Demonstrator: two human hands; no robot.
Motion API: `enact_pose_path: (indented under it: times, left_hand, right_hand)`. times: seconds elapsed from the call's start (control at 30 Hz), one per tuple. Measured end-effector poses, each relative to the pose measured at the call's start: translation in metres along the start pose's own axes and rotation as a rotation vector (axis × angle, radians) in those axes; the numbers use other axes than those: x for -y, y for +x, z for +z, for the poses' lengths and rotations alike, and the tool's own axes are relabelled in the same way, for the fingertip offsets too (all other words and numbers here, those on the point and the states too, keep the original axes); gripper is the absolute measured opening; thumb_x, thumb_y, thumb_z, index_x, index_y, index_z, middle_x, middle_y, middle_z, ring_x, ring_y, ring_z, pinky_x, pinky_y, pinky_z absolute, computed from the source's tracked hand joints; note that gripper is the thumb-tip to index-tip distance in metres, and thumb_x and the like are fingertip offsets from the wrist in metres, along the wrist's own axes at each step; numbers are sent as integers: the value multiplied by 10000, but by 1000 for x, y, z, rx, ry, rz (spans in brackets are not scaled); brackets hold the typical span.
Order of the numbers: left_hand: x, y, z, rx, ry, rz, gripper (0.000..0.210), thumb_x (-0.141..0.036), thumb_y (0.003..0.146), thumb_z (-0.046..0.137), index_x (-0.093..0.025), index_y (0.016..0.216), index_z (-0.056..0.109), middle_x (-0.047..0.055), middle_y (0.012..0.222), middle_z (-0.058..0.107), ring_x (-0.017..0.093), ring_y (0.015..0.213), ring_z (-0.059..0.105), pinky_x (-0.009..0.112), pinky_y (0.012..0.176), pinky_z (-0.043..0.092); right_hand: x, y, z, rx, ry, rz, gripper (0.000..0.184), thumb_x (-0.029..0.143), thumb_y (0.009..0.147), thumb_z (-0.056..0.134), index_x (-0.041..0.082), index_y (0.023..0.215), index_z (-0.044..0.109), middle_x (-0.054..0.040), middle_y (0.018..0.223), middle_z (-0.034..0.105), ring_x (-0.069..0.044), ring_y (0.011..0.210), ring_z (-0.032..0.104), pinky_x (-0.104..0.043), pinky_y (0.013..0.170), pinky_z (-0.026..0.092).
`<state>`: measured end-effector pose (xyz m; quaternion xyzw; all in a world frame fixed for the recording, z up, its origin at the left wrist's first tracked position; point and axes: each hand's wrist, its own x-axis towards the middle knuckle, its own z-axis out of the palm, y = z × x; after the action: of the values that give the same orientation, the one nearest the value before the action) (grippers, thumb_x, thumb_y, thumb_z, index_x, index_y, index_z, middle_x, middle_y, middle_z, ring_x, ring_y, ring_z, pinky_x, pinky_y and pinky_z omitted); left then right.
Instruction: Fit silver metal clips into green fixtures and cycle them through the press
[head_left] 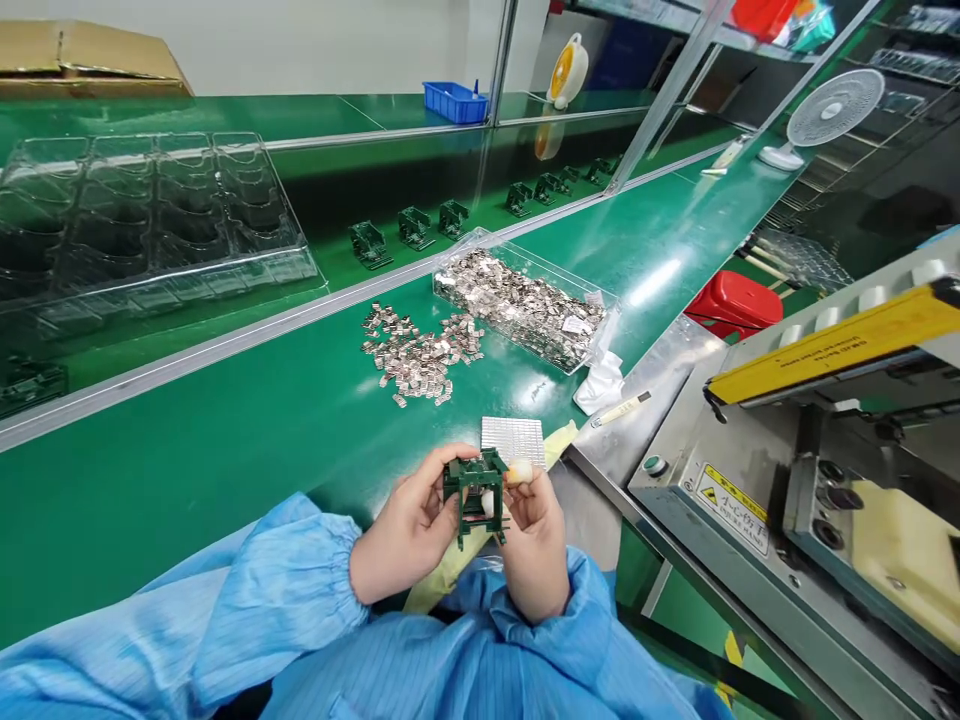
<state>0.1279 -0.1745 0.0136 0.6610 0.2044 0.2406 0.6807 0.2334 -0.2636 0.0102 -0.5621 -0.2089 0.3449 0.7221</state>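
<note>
Between my two hands I hold a dark green plastic frame (477,484), boxy and open in the middle, close in front of my body. My left hand (411,520) grips its left side, thumb at the front. On its right side are the fingers of my right hand (534,530), bent round the edge; whitish covers show on some of these fingertips. Just behind the frame lies a silvery gridded plate (513,438). Farther off on the green bench is a loose pile of small metal pieces (424,355), beside a clear tray (525,345) filled with similar pieces.
Several similar green frames (414,228) stand on the lower strip behind the metal rail. Clear moulded trays (165,215) are stacked at the left. A machine (720,490) with a yellow bar borders the right. A marker-like pen (621,409) and crumpled white cloth (600,385) lie nearby.
</note>
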Motion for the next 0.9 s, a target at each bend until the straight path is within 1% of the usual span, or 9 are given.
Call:
enact_pose_path:
  times: [0.1, 0.17, 0.27, 0.33, 0.4, 0.5, 0.63, 0.77, 0.9]
  left_hand:
    - [2, 0, 9, 37, 3, -32, 363, -234, 921, 523, -197, 1277, 468, 57, 962, 620, 149, 801, 624, 256, 738, 552]
    - [2, 2, 12, 32, -21, -44, 362, -247, 922, 526, -197, 1275, 461, 42, 917, 606, 144, 771, 624, 263, 727, 559]
    - [1, 10, 11, 6, -45, -50, 355, -278, 925, 537, -197, 1261, 456, 34, 907, 600, 133, 724, 623, 275, 718, 568]
    - [0, 20, 12, 27, -36, -66, 363, -284, 921, 547, -194, 1260, 453, 44, 935, 613, 136, 731, 629, 286, 728, 571]
    - [1, 33, 14, 93, -22, -97, 381, -283, 917, 549, -189, 1272, 446, 60, 970, 626, 154, 777, 643, 296, 741, 571]
    - [5, 56, 22, 216, -7, -123, 419, -295, 910, 554, -172, 1290, 428, 86, 1022, 635, 184, 856, 658, 304, 754, 564]
    - [11, 81, 28, 304, 11, -121, 439, -320, 896, 578, -154, 1271, 422, 91, 1017, 639, 195, 898, 656, 293, 751, 555]
    - [16, 88, 27, 311, -7, -121, 456, -326, 881, 602, -167, 1271, 426, 63, 969, 632, 195, 932, 651, 297, 790, 555]
    - [21, 85, 26, 271, 50, -80, 458, -329, 875, 613, -186, 1283, 463, 37, 881, 636, 186, 843, 654, 284, 743, 549]
  right_hand:
    - [2, -7, -17, -13, -20, -20, 207, 173, 737, 714, 219, 898, 593, 6, 835, 649, -138, 765, 614, -239, 702, 511]
    - [1, -11, -37, -63, -76, -54, 177, 224, 778, 706, 219, 933, 622, -13, 868, 674, -150, 798, 630, -254, 732, 516]
    - [-4, -12, -77, -272, -188, -121, 194, 320, 784, 726, 219, 934, 656, -34, 900, 697, -174, 846, 641, -278, 762, 515]
    - [-12, -10, -101, -356, -244, -72, 262, 396, 750, 755, 209, 915, 677, -46, 885, 699, -194, 838, 636, -280, 705, 509]
    - [-21, -5, -114, -302, -256, 48, 334, 478, 733, 754, 190, 895, 702, -62, 851, 699, -208, 809, 627, -277, 638, 491]
    - [-34, 4, -112, -148, -217, 149, 399, 555, 735, 727, 168, 830, 725, -59, 739, 681, -196, 694, 602, -281, 583, 471]
    - [-48, 15, -96, -54, -141, 119, 370, 542, 757, 712, 177, 699, 689, -27, 641, 630, -154, 580, 529, -276, 555, 450]
    - [-61, 20, -89, -49, -61, 53, 370, 560, 760, 679, 200, 678, 648, -31, 681, 640, -173, 631, 541, -295, 599, 454]
    - [-71, 20, -85, -96, -29, 8, 420, 632, 740, 628, 213, 714, 625, -36, 695, 634, -204, 671, 567, -330, 645, 466]
